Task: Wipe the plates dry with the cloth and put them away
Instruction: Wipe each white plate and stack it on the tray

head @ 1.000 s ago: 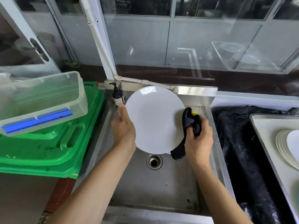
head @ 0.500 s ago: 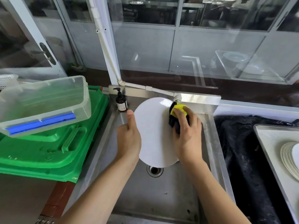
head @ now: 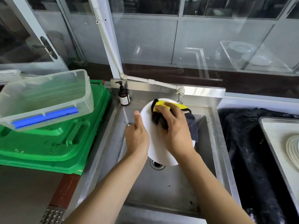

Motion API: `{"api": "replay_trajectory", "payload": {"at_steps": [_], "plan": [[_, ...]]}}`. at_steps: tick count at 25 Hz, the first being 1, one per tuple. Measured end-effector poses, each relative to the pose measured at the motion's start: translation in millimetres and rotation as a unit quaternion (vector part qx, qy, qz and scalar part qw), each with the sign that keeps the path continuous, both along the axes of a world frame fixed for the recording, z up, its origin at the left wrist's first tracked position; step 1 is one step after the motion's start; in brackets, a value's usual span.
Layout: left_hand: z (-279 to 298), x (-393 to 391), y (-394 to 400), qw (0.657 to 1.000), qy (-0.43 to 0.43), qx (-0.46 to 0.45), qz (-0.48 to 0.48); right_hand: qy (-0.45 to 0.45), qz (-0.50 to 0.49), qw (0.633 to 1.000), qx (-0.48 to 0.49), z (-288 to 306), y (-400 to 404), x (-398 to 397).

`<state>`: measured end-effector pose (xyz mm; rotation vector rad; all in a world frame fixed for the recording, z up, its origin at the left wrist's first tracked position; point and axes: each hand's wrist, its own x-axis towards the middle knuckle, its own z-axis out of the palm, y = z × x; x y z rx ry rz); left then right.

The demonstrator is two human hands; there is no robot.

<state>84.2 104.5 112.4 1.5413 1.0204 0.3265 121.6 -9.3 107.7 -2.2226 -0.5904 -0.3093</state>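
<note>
While one left hand [head: 137, 136] grips one plate [head: 159, 152], one right hand [head: 174, 128] presses one cloth [head: 159, 110] flat; several plates [head: 292, 149] stacked far right.

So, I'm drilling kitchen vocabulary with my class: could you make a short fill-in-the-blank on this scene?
1. The left hand holds a white ____ over the sink.
2. The right hand presses a ____ against it.
3. The clear tub rests on a ____ crate.

Missing words: plate; cloth; green
</note>
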Motion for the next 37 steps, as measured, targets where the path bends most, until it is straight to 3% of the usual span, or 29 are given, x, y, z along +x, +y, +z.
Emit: {"api": "replay_trajectory", "payload": {"at_steps": [3,5,9,14,17,21,24,28,31,33,37], "plan": [[4,8,9,0.999,-0.009,-0.037,0.026,-0.044,0.086,0.994,-0.045,-10,3,-31],[9,14,18,0.996,-0.038,-0.059,0.057,-0.027,0.104,0.993,-0.049,-20,-2,-48],[18,20,24,0.994,-0.047,-0.049,0.081,-0.061,0.082,0.992,-0.072,-36,-11,-72],[25,22,13,0.994,-0.057,-0.083,0.053,-0.151,-0.046,0.982,-0.108,-37,-12,-65],[27,26,10,0.994,-0.077,-0.076,0.034,-0.190,-0.025,0.978,-0.084,-32,-23,-61],[29,26,12,0.997,-0.034,-0.071,0.018,-0.198,0.013,0.978,-0.063,-25,-34,-55],[28,29,12,0.996,-0.015,-0.090,-0.010,-0.139,0.034,0.990,-0.005,-19,-40,-51],[30,31,6,0.986,-0.015,-0.149,-0.067,0.011,0.001,0.990,0.137,-20,-43,-55],[20,28,1,0.975,-0.033,-0.156,-0.156,0.156,-0.047,0.932,0.323,-26,-44,-53],[7,21,0,0.969,-0.056,-0.107,-0.217,0.201,-0.089,0.889,0.402,-25,-50,-48],[-27,8,9,0.981,-0.013,0.045,-0.189,0.284,-0.141,0.811,0.492,-22,-63,-39]]}}
